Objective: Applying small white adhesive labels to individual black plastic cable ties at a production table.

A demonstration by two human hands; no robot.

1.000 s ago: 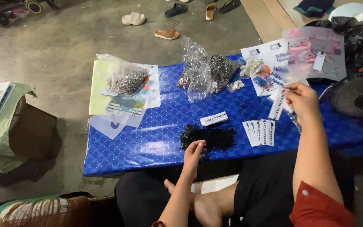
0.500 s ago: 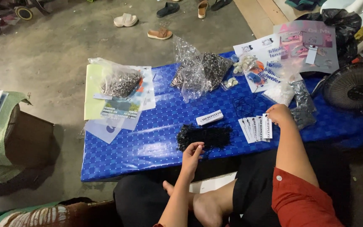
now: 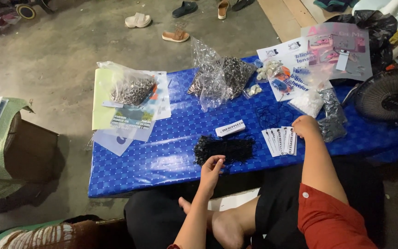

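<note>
Black cord pile (image 3: 224, 148) is lying on the blue worktop (image 3: 162, 152), long axis running left-right, and is being touched at its near-left edge by the left hand (image 3: 212, 168), fingers loosely curled, nothing gripped. White tags (image 3: 279, 140) are being fanned just right of the pile; the right hand (image 3: 306, 126) is being rested closed at their far-right edge, grip unclear.

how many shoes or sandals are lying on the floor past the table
5 in view: a white one and a tan one nearest the table, then a dark one, another tan one and another dark one at the top edge; more may lie beyond the frame.
</note>
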